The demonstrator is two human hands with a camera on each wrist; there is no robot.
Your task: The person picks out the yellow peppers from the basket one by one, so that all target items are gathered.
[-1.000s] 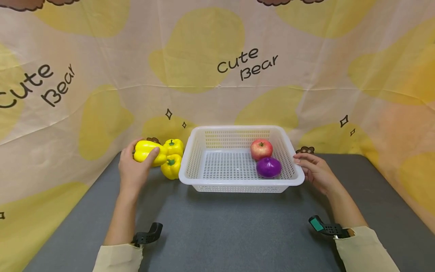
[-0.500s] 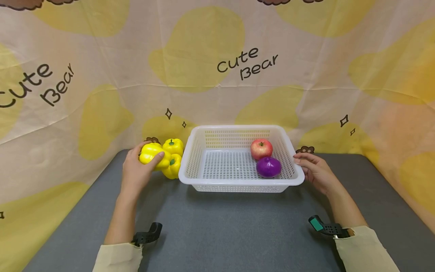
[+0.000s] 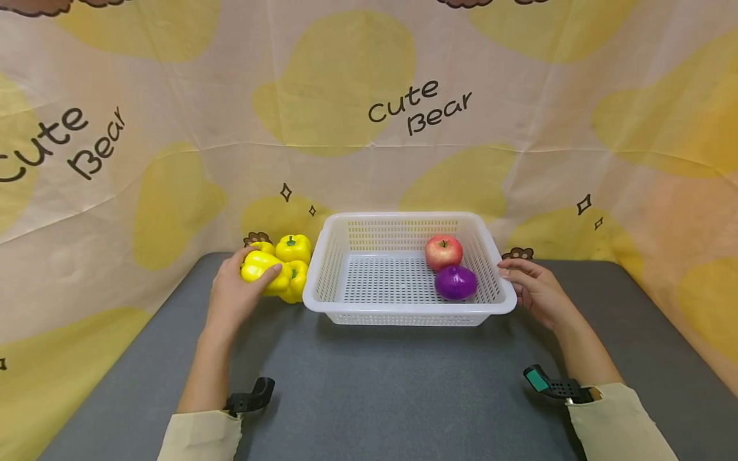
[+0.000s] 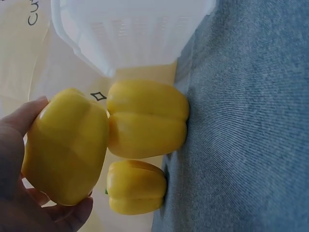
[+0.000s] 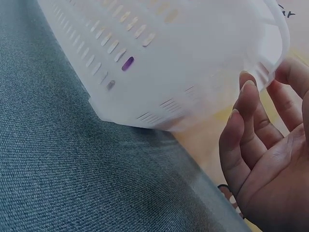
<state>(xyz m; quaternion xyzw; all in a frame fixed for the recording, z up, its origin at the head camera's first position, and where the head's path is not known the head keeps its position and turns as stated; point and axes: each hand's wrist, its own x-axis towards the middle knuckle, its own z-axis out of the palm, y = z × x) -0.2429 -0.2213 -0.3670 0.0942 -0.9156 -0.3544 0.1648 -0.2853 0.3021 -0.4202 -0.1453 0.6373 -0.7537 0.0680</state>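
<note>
My left hand [image 3: 233, 291] grips a yellow bell pepper [image 3: 261, 271], thumb on the near side and fingers round the far side. In the left wrist view this bell pepper [image 4: 67, 147] overlaps the edge of a larger-looking one [image 4: 147, 118] standing on the table. More yellow bell peppers [image 3: 293, 248] cluster between that hand and a white plastic basket [image 3: 403, 309]; one is mostly hidden behind the held one. At the basket's right end, my right hand [image 3: 539, 291] holds the rim, with curled fingertips [image 5: 248, 92] against the outer wall.
Inside the basket, toward its right end, a red apple [image 3: 443, 252] lies behind a shiny purple onion-like vegetable [image 3: 456, 283]. Grey cloth covers the table [image 3: 398, 384]. A patterned curtain [image 3: 357, 128] hangs right behind the basket.
My left hand has moved right and slightly nearer with the bell pepper, now overlapping the front one. Another bell pepper shows behind it. My right hand and the basket stay put.
</note>
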